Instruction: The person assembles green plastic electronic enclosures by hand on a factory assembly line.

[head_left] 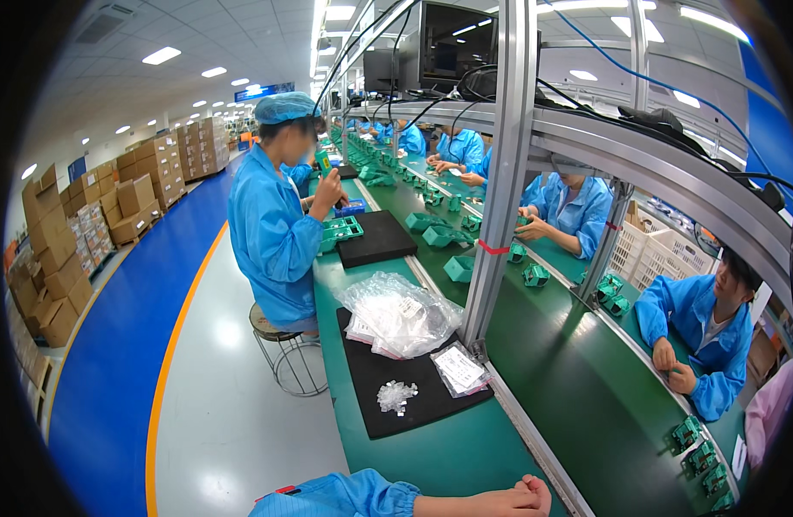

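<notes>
At the lower edge, my left arm in a blue sleeve reaches rightward over the green bench (431, 457). My left hand (519, 500) lies near the bench's inner edge, fingers curled in; no object shows in it. My right hand is out of sight. Beyond my arm is a black foam mat (375, 422). On it are a small pile of clear plastic pieces (397, 396), a large clear plastic bag (405, 306) with smaller labelled bags, and a flat labelled packet (459, 369) at the mat's right side. My left hand is apart from all of these.
A green conveyor (551, 379) runs alongside, carrying green housings (459, 268). A metal post (504, 172) rises at the bench edge. Ahead, a co-worker (276, 224) holds a green-and-yellow tool (324, 163) by a green tray (340, 231). Another co-worker (706, 327) sits across, right.
</notes>
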The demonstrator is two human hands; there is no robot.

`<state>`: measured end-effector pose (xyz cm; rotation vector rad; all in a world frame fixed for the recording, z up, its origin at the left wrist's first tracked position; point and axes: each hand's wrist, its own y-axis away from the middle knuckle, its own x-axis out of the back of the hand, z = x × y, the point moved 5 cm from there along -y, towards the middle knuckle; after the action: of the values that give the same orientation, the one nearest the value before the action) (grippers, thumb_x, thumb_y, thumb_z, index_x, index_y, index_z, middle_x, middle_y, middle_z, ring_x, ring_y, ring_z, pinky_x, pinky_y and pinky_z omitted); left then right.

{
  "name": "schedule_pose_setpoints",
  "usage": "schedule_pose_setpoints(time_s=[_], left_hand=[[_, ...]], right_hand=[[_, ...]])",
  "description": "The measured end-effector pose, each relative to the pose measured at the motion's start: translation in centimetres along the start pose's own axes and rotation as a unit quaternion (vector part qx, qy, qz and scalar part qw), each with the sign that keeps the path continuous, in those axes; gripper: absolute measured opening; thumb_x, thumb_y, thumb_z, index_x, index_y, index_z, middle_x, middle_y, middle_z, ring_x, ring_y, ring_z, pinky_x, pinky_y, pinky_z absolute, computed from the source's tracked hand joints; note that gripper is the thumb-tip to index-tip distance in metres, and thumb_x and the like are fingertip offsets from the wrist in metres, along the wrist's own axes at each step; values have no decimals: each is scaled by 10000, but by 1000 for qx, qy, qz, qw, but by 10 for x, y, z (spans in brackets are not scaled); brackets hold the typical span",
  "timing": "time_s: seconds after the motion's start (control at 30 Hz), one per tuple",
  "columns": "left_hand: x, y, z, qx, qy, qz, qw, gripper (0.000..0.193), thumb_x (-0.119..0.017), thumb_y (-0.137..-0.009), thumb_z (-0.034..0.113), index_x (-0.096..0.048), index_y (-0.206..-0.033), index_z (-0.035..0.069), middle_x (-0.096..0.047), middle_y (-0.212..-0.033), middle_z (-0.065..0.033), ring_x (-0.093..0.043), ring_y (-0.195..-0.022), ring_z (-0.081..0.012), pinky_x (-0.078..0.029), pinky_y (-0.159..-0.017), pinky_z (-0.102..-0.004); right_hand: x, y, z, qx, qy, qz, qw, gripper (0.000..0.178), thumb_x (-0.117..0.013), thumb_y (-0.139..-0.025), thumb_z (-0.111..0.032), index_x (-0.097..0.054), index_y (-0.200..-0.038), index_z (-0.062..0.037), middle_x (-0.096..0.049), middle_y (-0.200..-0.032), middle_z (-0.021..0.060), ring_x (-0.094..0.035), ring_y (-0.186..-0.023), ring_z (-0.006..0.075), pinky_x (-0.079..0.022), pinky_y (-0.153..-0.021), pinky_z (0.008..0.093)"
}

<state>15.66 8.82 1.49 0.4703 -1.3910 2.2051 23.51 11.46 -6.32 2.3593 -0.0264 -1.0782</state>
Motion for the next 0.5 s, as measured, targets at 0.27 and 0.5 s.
schedule_pose_setpoints(time_s=[0.27,0.5], left_hand=[[9,-6,8,-20,-28,56,998,196,-516,-673,14,-570,-856,60,-511,-791,-107,-497,-689,-282,-394,-583,-354],[9,-5,9,13,-34,42,998,156,-531,-677,48,-567,-827,68,-512,-800,-94,-496,-694,-273,-395,-589,-346]], right_hand=[[0,1,-4,36,25,-8,999,146,-435,-807,-184,-525,-721,-108,-516,-615,17,-513,-601,142,-423,-572,250],[-13,11,-5,54,17,-10,998,119,-451,-794,-160,-513,-707,-108,-538,-660,36,-529,-647,149,-429,-589,261]])
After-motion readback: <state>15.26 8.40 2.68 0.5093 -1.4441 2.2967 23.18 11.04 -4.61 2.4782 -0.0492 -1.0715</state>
